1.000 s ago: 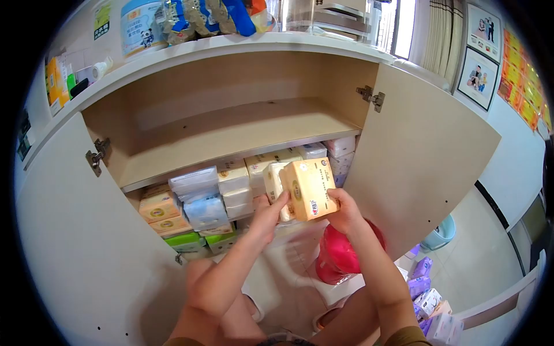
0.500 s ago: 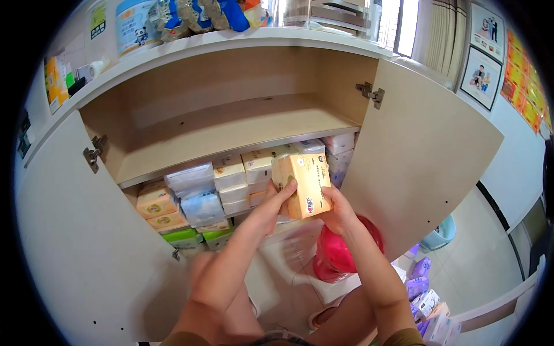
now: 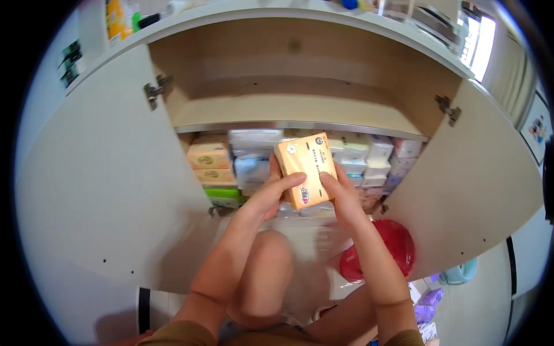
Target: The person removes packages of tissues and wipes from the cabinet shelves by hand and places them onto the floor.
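Observation:
A yellow-orange tissue pack (image 3: 312,155) is held between both hands in front of the cabinet's lower shelf, its printed face with a small flower turned up toward me. My left hand (image 3: 276,189) grips its left side, thumb lying on the face. From the right, my right hand (image 3: 344,195) closes on the other edge, thumb also on the front. Behind it, stacked tissue packs fill the lower compartment: orange packs (image 3: 209,164) at left, a blue-white pack (image 3: 252,171) beside them, white and cream packs (image 3: 378,158) at right. The held pack hides part of the stack.
Both cabinet doors stand wide, the left door (image 3: 109,173) and the right door (image 3: 467,184). Above the packs runs a wooden shelf (image 3: 300,109). A red bin (image 3: 398,248) is by my right forearm, with purple packs (image 3: 428,303) and a light-blue basin (image 3: 461,272) on the floor.
My view has turned left and downward, so the cabinet appears further right and higher. Both hands still hold the tissue pack, now tilted a little more; my right thumb has moved onto its face.

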Motion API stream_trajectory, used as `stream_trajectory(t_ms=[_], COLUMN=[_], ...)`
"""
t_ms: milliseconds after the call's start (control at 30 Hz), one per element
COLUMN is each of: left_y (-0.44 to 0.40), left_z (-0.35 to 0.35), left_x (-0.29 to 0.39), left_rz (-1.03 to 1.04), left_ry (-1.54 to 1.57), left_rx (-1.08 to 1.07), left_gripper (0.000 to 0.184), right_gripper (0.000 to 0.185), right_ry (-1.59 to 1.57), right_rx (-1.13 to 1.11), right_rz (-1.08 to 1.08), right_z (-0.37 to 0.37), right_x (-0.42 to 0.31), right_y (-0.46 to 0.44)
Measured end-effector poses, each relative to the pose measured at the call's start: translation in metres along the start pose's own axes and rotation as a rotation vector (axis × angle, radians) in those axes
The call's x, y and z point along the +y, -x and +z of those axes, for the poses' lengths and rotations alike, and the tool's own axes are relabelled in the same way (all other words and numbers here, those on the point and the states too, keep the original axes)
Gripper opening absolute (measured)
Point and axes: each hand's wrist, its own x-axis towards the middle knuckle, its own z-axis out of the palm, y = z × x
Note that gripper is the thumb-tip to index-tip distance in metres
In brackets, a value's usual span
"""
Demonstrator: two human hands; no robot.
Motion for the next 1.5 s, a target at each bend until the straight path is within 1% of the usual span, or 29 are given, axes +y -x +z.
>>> stream_trajectory(t_ms=[67, 167, 267, 300, 367, 400, 467, 500, 533, 567, 633, 700, 733, 767, 800, 867, 900, 933, 1067, 1133, 1167, 1233, 1267, 1333, 1367, 1400, 1433, 1467, 1500], left_y=[0.009, 0.037, 0.046, 0.057, 0.073, 0.082, 0.100, 0.111, 0.122, 0.134, 0.153, 0.171, 0.180, 0.189, 0.193, 0.214, 0.222, 0.233, 0.283, 0.316, 0.332, 0.361, 0.375, 0.402, 0.413, 0.421, 0.428, 0.428, 0.424], left_z=[-0.025, -0.060, -0.089, -0.096, -0.109, -0.115, -0.127, -0.134, -0.141, -0.148, -0.169, -0.180, -0.184, -0.183, -0.190, -0.182, -0.184, -0.196, -0.212, -0.220, -0.225, -0.236, -0.240, -0.246, -0.249, -0.254, -0.259, -0.256, -0.254], left_x=[-0.005, -0.016, -0.012, -0.014, -0.017, -0.020, -0.028, -0.031, -0.035, -0.044, -0.074, -0.106, -0.124, -0.148, -0.169, -0.194, -0.201, -0.224, -0.259, -0.266, -0.271, -0.279, -0.277, -0.271, -0.274, -0.281, -0.284, -0.267, -0.245], left_rz=[-0.018, -0.035, -0.026, -0.026, -0.045, -0.036, -0.069, -0.054, -0.068, -0.077, -0.102, -0.140, -0.130, -0.174, -0.195, -0.167, -0.130, -0.248, -0.206, -0.339, -0.329, -0.514, -0.500, -0.463, -0.451, -0.397, -0.343, -0.334, -0.263], left_ry=[0.041, 0.122, 0.257, 0.260, 0.293, 0.299, 0.287, 0.291, 0.380, 0.475, 0.511, 0.692, 0.702, 0.770, 0.822, 0.850, 0.846, 0.937, 0.943, 0.822, 0.830, 0.763, 0.771, 0.837, 0.843, 0.815, 0.782, 0.784, 0.813], left_rx=[0.069, 0.077, 0.085, 0.108, 0.203, 0.227, 0.245, 0.276, 0.219, 0.163, 0.289, 0.347, 0.386, 0.424, 0.431, 0.442, 0.414, 0.461, 0.517, 0.705, 0.721, 0.905, 0.923, 0.821, 0.835, 0.915, 0.995, 1.005, 1.111], left_gripper=[0.086, 0.081, 0.066, 0.066, 0.050, 0.050, 0.050, 0.050, 0.051, 0.052, 0.049, 0.049, 0.049, 0.049, 0.050, 0.050, 0.051, 0.050, 0.047, 0.046, 0.046, 0.048, 0.048, 0.052, 0.052, 0.053, 0.054, 0.054, 0.054], right_gripper=[0.050, 0.054, 0.062, 0.062, 0.060, 0.060, 0.060, 0.060, 0.057, 0.055, 0.053, 0.051, 0.048, 0.048, 0.050, 0.053, 0.055, 0.058, 0.062, 0.059, 0.059, 0.055, 0.055, 0.049, 0.047, 0.045, 0.045, 0.044, 0.043], right_ry=[0.054, 0.127, 0.120, 0.114, 0.136, 0.136, 0.187, 0.188, 0.312, 0.442, 0.444, 0.517, 0.529, 0.539, 0.653, 0.750, 0.871, 0.993, 0.870, 0.848, 0.853, 0.843, 0.847, 0.934, 0.864, 0.796, 0.799, 0.738, 0.678], right_rx=[-0.047, -0.139, -0.319, -0.336, -0.394, -0.419, -0.438, -0.471, -0.500, -0.530, -0.612, -0.713, -0.769, -0.802, -0.826, -0.875, -0.806, -0.731, -0.778, -0.887, -0.907, -1.162, -1.186, -1.369, -1.349, -1.324, -1.340, -1.325, -1.307], right_rz=[0.039, 0.085, 0.099, 0.114, 0.200, 0.209, 0.376, 0.383, 0.425, 0.466, 0.512, 0.805, 0.867, 0.887, 0.904, 0.984, 0.941, 0.894, 0.874, 0.858, 0.859, 0.819, 0.814, 0.692, 0.787, 0.880, 0.874, 0.843, 0.813], right_z=[0.022, 0.050, 0.072, 0.079, 0.094, 0.103, 0.123, 0.131, 0.139, 0.145, 0.165, 0.182, 0.186, 0.183, 0.182, 0.176, 0.179, 0.179, 0.172, 0.176, 0.183, 0.204, 0.216, 0.243, 0.257, 0.270, 0.281, 0.288, 0.290], right_x=[0.008, 0.025, 0.032, 0.039, 0.051, 0.054, 0.058, 0.065, 0.076, 0.088, 0.105, 0.113, 0.130, 0.148, 0.170, 0.192, 0.199, 0.204, 0.220, 0.227, 0.230, 0.238, 0.241, 0.246, 0.249, 0.253, 0.259, 0.267, 0.275], right_y=[-0.003, 0.008, -0.003, -0.001, -0.004, -0.002, 0.005, 0.006, 0.005, 0.005, 0.007, 0.009, 0.009, 0.011, 0.010, 0.022, 0.026, 0.028, 0.033, 0.037, 0.040, 0.049, 0.053, 0.069, 0.080, 0.093, 0.107, 0.123, 0.133])
